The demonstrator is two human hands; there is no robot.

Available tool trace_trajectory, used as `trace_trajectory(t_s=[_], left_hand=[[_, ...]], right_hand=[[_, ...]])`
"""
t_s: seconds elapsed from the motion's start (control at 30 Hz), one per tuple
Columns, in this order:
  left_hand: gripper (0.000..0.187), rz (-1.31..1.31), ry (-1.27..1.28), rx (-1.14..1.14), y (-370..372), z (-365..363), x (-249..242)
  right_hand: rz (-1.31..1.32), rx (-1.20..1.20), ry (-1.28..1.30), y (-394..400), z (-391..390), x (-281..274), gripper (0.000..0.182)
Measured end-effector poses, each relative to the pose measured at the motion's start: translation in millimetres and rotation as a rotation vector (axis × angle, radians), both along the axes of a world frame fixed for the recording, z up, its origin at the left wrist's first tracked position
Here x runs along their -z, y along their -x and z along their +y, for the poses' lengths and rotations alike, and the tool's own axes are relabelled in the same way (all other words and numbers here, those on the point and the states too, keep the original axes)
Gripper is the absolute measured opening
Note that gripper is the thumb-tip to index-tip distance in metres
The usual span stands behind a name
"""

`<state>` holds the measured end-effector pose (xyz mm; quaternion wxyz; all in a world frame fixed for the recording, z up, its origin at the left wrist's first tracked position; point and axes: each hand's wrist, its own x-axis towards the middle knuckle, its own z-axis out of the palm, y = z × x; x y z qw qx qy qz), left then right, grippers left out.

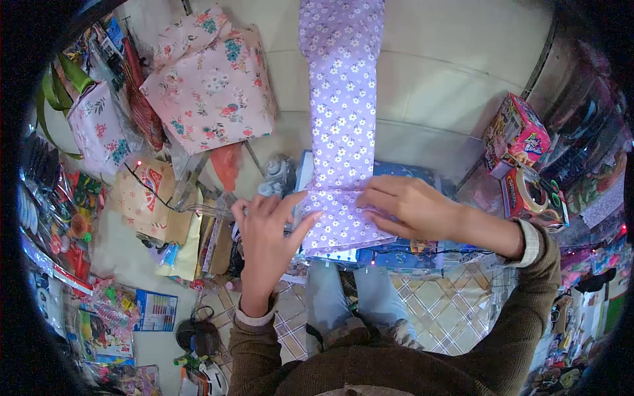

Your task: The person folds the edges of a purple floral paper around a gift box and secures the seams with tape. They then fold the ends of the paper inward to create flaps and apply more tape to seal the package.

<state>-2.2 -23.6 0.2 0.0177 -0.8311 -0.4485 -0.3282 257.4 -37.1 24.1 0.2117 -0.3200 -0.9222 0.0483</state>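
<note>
A long strip of purple sheet [343, 99] printed with small white flowers runs down the middle of the view, with a crosswise fold in its lower part. Whether it is paper or cloth I cannot tell. My right hand [413, 210] has its fingers curled in a pinch on the sheet's right edge, at the fold. At the left edge rests my left hand [267, 234], thumb and forefinger apart with their tips on the sheet. Beneath the folded end lie blue flat packs [403, 254].
Pink floral bags [214, 86] stand at the upper left, above a brown paper bag [148, 201]. To the right are a pink box [516, 135], tape rolls [531, 191] and green-handled scissors [556, 195]. A thin light wire [456, 251] crosses near the front edge.
</note>
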Motion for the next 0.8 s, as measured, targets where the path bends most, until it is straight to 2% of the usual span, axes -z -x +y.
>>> trace_trajectory(t_s=[0.03,0.1,0.13,0.23,0.3,0.4,0.6,0.7,0.8], left_hand=[[0.037,0.006,0.028,0.007,2,-1,-2],[0.035,-0.048,-0.020,0.311,5,-8,-7],[0.035,-0.076,-0.045,0.464,6,-11,-8],[0.034,0.104,-0.057,0.527,4,-20,1],[0.032,0.137,-0.097,0.528,5,-16,7],[0.034,0.139,-0.114,0.516,10,-12,15],[0.026,0.003,-0.108,0.583,9,-3,13],[0.023,-0.031,-0.036,0.640,12,8,16],[0.021,-0.045,0.028,0.701,13,15,15]], right_hand=[[0.023,0.000,0.038,-1,-4,1,0.024],[0.068,0.002,0.113,0,-13,-1,0.024],[0.051,-0.007,0.048,2,-18,-1,0.024],[-0.044,-0.024,-0.146,8,-33,5,0.022],[-0.166,-0.020,-0.279,6,-36,16,0.024],[-0.224,-0.037,-0.348,4,-38,18,0.027],[-0.140,0.071,-0.100,3,-39,10,0.022],[-0.038,0.107,-0.167,11,-42,5,0.020],[-0.016,0.014,-0.180,11,-36,14,0.019]])
